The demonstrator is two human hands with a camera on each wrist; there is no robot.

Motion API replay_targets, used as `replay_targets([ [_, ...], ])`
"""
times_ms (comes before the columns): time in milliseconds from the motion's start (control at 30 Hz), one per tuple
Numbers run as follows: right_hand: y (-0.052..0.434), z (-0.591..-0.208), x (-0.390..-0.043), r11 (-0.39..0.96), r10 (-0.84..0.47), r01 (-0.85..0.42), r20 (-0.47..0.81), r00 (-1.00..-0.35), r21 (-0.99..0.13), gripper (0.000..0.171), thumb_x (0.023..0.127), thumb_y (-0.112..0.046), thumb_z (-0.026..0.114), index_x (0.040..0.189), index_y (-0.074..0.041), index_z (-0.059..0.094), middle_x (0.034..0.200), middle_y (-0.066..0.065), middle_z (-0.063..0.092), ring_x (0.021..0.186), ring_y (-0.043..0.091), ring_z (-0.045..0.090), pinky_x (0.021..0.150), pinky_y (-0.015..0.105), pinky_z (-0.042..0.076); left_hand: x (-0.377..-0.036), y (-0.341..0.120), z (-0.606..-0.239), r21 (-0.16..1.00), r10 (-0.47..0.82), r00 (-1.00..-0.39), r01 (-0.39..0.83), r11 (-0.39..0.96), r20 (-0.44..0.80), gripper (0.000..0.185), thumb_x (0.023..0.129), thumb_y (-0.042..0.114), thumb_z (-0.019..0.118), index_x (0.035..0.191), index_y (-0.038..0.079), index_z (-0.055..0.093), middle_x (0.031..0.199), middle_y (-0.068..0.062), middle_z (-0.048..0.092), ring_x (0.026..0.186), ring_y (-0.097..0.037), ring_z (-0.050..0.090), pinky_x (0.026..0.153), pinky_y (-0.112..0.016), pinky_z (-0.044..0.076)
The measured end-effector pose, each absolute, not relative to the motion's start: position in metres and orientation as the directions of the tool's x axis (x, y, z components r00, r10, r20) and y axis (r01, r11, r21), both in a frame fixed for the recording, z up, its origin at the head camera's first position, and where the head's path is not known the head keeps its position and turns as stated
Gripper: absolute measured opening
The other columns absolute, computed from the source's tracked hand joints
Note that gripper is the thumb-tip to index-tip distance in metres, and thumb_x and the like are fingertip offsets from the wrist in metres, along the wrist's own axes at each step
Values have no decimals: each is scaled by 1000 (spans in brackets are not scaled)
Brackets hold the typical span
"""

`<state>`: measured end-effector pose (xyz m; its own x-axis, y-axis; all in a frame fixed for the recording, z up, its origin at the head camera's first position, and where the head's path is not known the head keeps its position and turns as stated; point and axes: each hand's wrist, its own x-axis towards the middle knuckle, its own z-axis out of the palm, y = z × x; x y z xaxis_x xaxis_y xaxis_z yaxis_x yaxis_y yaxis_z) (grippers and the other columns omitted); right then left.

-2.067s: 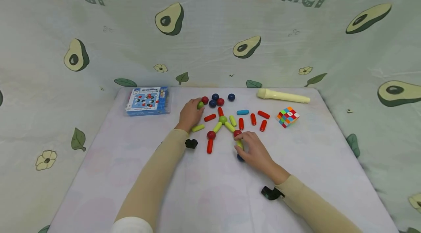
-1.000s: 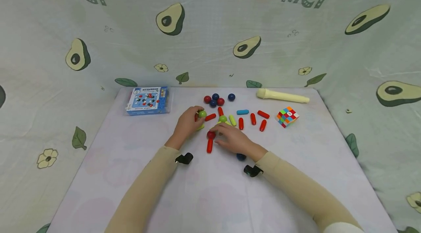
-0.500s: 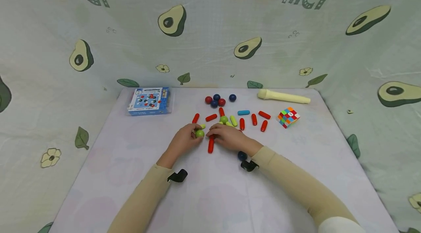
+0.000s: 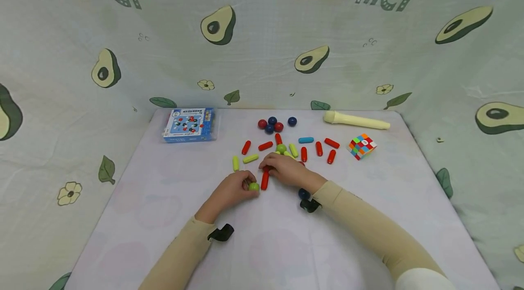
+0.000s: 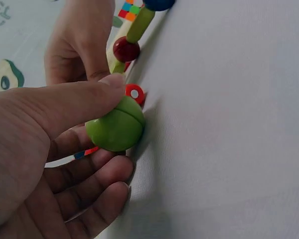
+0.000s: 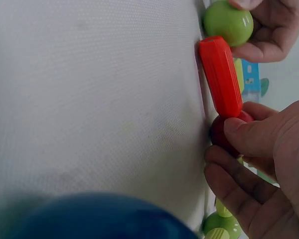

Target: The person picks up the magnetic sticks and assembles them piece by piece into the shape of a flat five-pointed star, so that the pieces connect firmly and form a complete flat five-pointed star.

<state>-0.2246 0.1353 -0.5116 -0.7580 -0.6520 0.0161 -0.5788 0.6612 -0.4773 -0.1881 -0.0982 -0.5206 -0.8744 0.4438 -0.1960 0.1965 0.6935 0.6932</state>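
Observation:
My left hand (image 4: 232, 192) pinches a lime-green ball (image 5: 117, 127) between thumb and fingers, low over the table. This ball sits close to the free end of a red rod (image 6: 222, 77); in the right wrist view they look nearly touching. My right hand (image 4: 288, 171) pinches the dark red ball (image 6: 220, 134) at the rod's other end. The dark red ball is part of a ball-and-rod model, with a green ball (image 4: 281, 148) joining lime rods and another red rod. A blue ball (image 4: 304, 194) ends the model's right branch, beside my right wrist.
Loose red rods (image 4: 319, 148), lime rods (image 4: 250, 158) and a blue rod (image 4: 305, 140) lie around the model. Behind are red and blue balls (image 4: 269, 129), a blue box (image 4: 189, 125), a cream microphone-shaped stick (image 4: 356, 120) and a puzzle cube (image 4: 362, 146).
My left hand has brought the green ball nearer from beside the back balls, and a red rod and a lime rod now lie moved at left. My right hand has shifted left between red balls.

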Motion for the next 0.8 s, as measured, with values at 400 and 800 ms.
replay_targets([
  [400, 136, -512, -229, 658, -630, -562, 42, -775, -502, 29, 99, -8, 65, 127, -17, 68, 125, 1, 63, 114, 15, 60, 101, 33, 50, -177, -87, -529, 703, 405, -894, 161, 692, -194, 55, 79, 37, 89, 115, 12, 56, 90, 3, 59, 77, -14, 55, 71, -27, 50],
  [800, 141, -511, -223, 649, -624, -566, 71, -779, -508, 29, 100, -9, 64, 128, -17, 69, 126, 0, 64, 117, 15, 60, 102, 35, 50, -173, -83, -526, 695, 405, -895, 171, 698, -186, 65, 83, 39, 85, 133, 9, 56, 93, 5, 60, 76, -13, 55, 67, -27, 49],
])
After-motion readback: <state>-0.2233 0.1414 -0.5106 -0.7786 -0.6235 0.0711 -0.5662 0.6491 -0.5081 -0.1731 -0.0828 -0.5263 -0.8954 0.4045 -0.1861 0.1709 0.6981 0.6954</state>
